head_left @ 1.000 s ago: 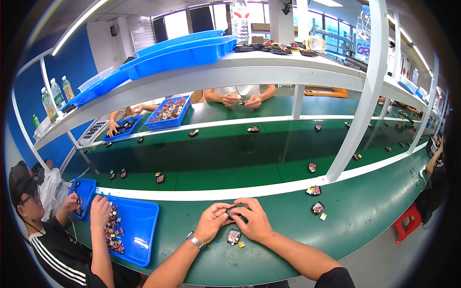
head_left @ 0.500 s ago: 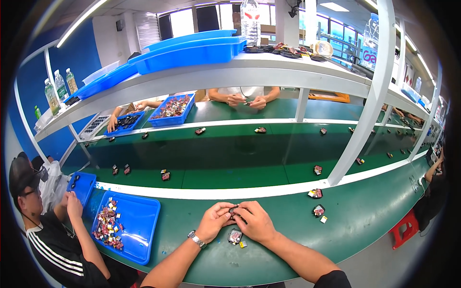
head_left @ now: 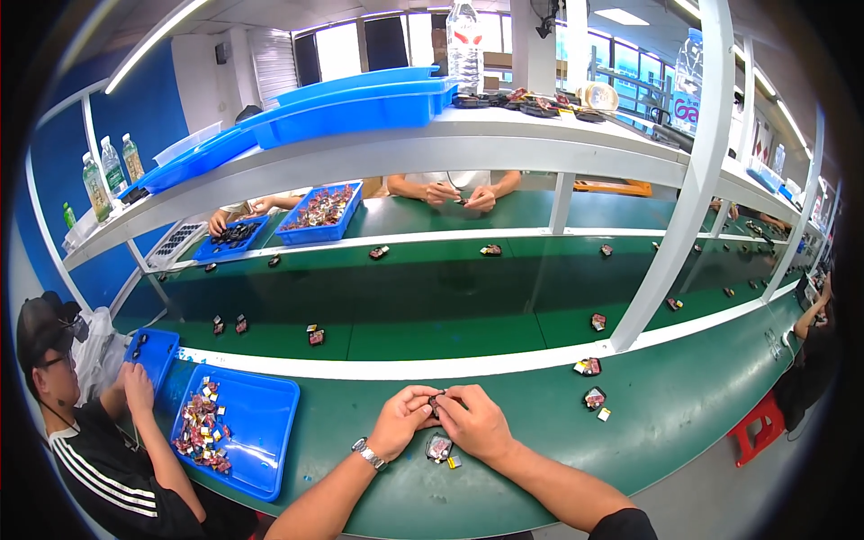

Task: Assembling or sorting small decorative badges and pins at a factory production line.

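Over the green workbench (head_left: 540, 459), my left hand (head_left: 403, 423) and my right hand (head_left: 477, 425) meet, fingers closed on one small black plastic part (head_left: 436, 407). Its details are mostly covered by my fingertips. Just below them on the bench lies a small electronic assembly (head_left: 438, 447) in a dark housing, with a yellow-and-white piece (head_left: 454, 463) beside it. Farther right rest two similar assemblies, one (head_left: 588, 367) near the white rail and another (head_left: 594, 398) with a pale yellow piece (head_left: 604, 415) next to it.
A blue tray (head_left: 270, 432) of small circuit parts stands at my left, beside a seated co-worker (head_left: 99, 450) with a smaller blue tray (head_left: 162, 346). Beyond the white rail (head_left: 387, 365), a green conveyor belt (head_left: 432, 315) carries scattered assemblies. A white shelf post (head_left: 670, 198) rises at right.
The conveyor assemblies have shifted slightly to the right, and the whole view has tilted a little. My fingers have moved slightly around the black part, still gripping it.
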Demonstrator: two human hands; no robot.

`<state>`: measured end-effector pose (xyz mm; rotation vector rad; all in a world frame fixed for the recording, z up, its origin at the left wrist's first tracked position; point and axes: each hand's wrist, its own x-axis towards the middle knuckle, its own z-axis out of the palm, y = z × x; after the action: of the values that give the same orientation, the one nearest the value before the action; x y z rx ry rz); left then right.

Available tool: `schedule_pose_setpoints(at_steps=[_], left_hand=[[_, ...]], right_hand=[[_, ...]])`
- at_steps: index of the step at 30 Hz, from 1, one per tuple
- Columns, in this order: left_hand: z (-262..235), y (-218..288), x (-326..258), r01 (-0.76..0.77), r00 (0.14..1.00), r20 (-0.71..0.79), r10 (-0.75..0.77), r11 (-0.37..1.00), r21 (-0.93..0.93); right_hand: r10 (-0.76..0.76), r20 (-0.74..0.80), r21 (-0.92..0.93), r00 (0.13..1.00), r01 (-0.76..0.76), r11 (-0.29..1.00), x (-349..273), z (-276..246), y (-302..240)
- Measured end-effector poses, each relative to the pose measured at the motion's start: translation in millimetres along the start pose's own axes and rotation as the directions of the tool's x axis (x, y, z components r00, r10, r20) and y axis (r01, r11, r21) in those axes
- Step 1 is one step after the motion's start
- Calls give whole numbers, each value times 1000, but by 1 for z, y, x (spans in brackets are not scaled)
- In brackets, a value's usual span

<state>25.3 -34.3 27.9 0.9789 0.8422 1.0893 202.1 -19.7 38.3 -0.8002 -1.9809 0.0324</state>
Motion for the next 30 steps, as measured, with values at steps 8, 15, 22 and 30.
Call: schedule_pose_setpoints(at_steps=[8, 15, 22, 30], left_hand=[[-1, 2, 1, 5, 1000, 21, -6, 1000, 19], [-1, -2, 1, -8, 1000, 25, 8, 1000, 12], [1, 0, 0, -25, 1000, 3, 25, 999, 21], [-7, -3, 3, -26, 1000, -7, 25, 996, -85]], right_hand=[[-73, 14, -83, 997, 74, 994, 1, 0, 0], [-79, 2, -83, 997, 79, 993, 0, 1, 0], [-84, 31, -142, 996, 88, 986, -1, 0, 0], [-43, 40, -41, 998, 45, 998, 4, -5, -7]])
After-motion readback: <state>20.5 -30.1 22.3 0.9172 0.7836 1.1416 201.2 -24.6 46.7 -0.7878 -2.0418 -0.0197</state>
